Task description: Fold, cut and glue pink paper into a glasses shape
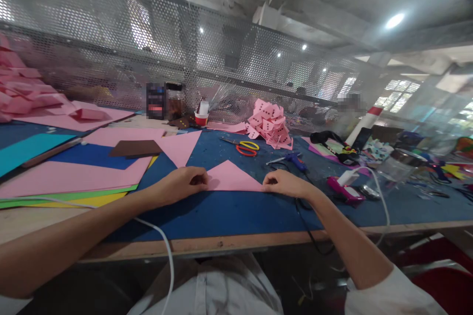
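A triangular piece of pink craft paper (232,178) lies before me on the blue table mat (221,214), its long edge towards me. At its left corner my left hand (186,182) is closed, fingers pinched on the paper. My right hand (283,183) pinches the opposite corner in the same way. Another pink triangle (182,147) lies just beyond my left hand. Scissors (244,146) with red and yellow handles rest behind the paper. A blue glue gun (295,160) lies beyond my right hand.
Stacked coloured sheets (74,177) cover the left side, with a pile of folded pink pieces (25,88) behind. Dotted pink pieces (269,123) are heaped at the back. A magenta device (345,192) and a white cable (382,197) lie on the right. A perforated metal screen (221,54) stands behind.
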`<state>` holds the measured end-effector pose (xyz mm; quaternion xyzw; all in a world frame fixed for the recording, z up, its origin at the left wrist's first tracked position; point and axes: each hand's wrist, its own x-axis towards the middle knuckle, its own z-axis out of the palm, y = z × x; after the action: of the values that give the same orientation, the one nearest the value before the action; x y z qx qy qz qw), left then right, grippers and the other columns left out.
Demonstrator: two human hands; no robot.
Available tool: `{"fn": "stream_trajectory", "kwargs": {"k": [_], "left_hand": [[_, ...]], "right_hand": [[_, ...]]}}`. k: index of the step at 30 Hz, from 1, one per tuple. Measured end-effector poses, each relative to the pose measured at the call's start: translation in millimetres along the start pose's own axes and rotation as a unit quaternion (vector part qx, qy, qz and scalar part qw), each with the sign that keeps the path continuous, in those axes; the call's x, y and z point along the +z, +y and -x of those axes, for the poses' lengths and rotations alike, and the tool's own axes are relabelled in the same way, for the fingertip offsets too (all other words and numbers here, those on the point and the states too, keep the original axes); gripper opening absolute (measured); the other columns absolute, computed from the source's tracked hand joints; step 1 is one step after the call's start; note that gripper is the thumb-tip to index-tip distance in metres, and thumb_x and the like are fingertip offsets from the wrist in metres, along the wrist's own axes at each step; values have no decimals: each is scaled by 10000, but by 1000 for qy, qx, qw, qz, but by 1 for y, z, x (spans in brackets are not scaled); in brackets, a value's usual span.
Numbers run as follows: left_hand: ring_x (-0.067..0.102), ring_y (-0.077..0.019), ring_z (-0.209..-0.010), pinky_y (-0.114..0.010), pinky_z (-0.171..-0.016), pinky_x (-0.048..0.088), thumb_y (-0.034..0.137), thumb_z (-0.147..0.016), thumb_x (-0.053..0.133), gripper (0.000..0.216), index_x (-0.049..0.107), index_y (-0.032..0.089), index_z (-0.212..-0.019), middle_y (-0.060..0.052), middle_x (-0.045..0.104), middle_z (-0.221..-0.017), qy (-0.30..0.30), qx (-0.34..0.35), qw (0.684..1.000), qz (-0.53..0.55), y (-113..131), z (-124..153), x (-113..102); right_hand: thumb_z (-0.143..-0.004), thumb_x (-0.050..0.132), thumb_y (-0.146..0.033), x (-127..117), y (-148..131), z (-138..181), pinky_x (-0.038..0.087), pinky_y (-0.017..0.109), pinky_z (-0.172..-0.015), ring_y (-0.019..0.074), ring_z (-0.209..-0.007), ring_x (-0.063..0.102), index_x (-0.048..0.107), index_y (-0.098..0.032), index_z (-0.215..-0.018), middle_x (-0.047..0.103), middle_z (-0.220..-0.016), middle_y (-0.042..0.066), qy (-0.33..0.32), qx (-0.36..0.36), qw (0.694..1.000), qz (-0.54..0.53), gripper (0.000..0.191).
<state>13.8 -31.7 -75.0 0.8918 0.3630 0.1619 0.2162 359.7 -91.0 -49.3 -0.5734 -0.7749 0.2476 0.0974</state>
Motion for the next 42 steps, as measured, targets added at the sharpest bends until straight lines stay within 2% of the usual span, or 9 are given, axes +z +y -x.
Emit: {"fn": "stream_trajectory", "kwargs": {"k": [11, 22, 28, 35, 42], "left_hand": [[595, -176, -733, -247, -660, 398, 432, -892, 543, 253, 649, 202, -878, -12, 677, -818, 7, 8, 1000, -3, -6, -2, 3], [585, -181, -765, -259, -679, 416, 460, -914, 510, 294, 642, 198, -938, -34, 662, -870, 17, 33, 999, -11, -5, 1, 4], [576, -166, -796, -252, -712, 418, 370, -951, 497, 221, 653, 217, -982, -26, 640, -911, 21, 79, 996, -23, -5, 2, 4], [597, -161, -835, -248, -743, 407, 258, -958, 495, 178, 670, 225, -956, -24, 646, -954, 16, 108, 992, -56, -3, 2, 2], [606, -169, -861, -279, -825, 390, 226, -968, 499, 175, 673, 223, -952, -23, 651, -949, 29, 130, 986, -103, 0, 4, 2]], "right_hand": [[-803, 655, -444, -1, -1, 4, 401, 265, -641, 192, -769, 636, 724, -164, -831, 731, -832, 41, 9, 32, 999, 14, 290], [-814, 656, -446, -2, 1, 6, 364, 249, -603, 165, -726, 583, 660, -163, -779, 684, -793, 30, 17, 30, 999, 33, 285], [-821, 644, -386, -2, 2, 8, 365, 246, -609, 162, -730, 574, 639, -165, -782, 666, -788, 25, 13, 29, 999, 22, 225], [-818, 645, -423, -3, 8, 7, 344, 239, -597, 135, -684, 514, 594, -166, -749, 598, -737, -9, 1, 1, 1000, -13, 271], [-825, 619, -378, -4, 11, 7, 347, 239, -614, 130, -682, 500, 599, -162, -757, 567, -716, -18, -10, -10, 999, -39, 227]]}}
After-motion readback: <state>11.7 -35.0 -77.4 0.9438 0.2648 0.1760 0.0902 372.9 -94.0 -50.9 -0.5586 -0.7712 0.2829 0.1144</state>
